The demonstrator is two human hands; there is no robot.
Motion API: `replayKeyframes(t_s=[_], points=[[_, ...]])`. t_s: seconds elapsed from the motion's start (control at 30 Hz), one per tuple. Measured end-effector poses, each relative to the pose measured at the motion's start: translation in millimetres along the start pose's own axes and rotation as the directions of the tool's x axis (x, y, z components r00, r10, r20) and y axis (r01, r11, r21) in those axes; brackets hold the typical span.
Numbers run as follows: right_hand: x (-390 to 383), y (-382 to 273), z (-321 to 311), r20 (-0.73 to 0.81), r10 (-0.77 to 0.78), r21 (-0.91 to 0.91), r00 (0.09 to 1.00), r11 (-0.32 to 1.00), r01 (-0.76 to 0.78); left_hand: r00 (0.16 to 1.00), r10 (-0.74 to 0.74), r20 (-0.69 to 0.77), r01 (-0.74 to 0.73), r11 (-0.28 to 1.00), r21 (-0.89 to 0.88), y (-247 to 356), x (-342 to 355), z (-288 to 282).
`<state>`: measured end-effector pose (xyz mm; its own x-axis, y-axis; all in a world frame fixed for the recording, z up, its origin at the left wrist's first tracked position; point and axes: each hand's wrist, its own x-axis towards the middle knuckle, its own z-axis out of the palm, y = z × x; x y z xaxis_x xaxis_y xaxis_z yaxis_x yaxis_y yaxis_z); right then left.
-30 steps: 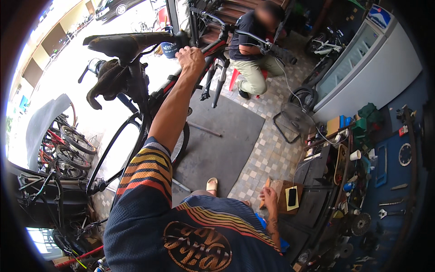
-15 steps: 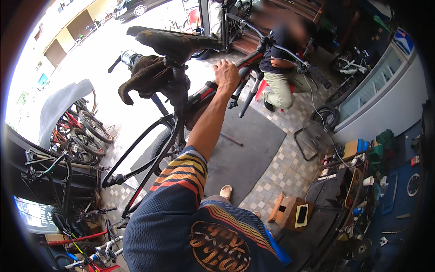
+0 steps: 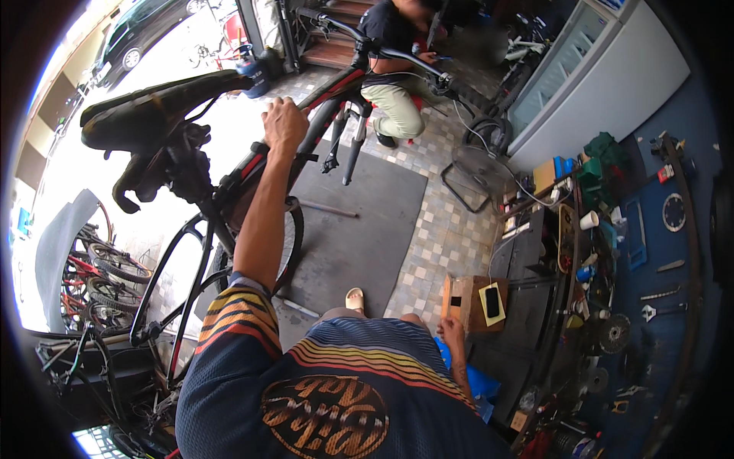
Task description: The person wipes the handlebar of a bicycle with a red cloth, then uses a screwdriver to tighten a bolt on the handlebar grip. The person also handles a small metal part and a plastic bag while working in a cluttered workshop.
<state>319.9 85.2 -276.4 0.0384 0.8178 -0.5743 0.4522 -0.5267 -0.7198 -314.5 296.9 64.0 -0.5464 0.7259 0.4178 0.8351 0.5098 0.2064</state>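
A black and red bicycle frame [image 3: 326, 89] stands raised at the left, with its black saddle [image 3: 157, 109] nearest the bright doorway. My left hand [image 3: 285, 125] is closed on the frame's top tube, the arm stretched forward. Under the saddle a dark cloth [image 3: 138, 182] hangs. The fork [image 3: 353, 145] carries no wheel, and behind my left forearm a tyre [image 3: 293, 237] partly shows. Low at my right side, my right hand [image 3: 452, 334] has its fingers curled together beside a cardboard box [image 3: 456, 298]; what it may hold cannot be made out.
A dark mat [image 3: 359, 229] covers the tiled floor. Ahead, a person [image 3: 394, 107] sits low beyond the handlebar. At right are a fan [image 3: 478, 172], a glass-door fridge [image 3: 596, 84], a cluttered workbench [image 3: 535, 260] and a phone [image 3: 492, 300]. Several bicycles [image 3: 107, 268] stand at far left.
The view has swung right, so the bicycle sits farther left. My right hand has come into sight beside the box. My left hand stays on the top tube.
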Motion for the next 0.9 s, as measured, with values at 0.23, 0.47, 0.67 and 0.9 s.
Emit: replayKeyframes(t_s=[0.23, 0.47, 0.67, 0.9], points=[[-40, -231, 1, -0.411, -0.554, 0.154, 0.724, 0.740, 0.654, 0.995, 0.073, 0.071, -0.055, 0.971, -0.231, -10, -62, -43], [-111, -381, -31, -0.294, -0.953, -0.527, 0.074, 0.226, 0.819, 0.971, 0.112, 0.212, -0.042, 0.950, -0.310, -15, -109, -92], [-105, -363, -54, -0.428, -0.904, -0.547, 0.012, 0.270, 0.792, 0.979, 0.042, -0.200, -0.148, 0.822, -0.551, 14, -163, -104], [-62, -435, -130, -0.230, -0.888, -0.658, 0.399, 0.444, 0.608, 0.931, 0.208, 0.299, 0.169, 0.481, -0.860, 50, -249, -73]])
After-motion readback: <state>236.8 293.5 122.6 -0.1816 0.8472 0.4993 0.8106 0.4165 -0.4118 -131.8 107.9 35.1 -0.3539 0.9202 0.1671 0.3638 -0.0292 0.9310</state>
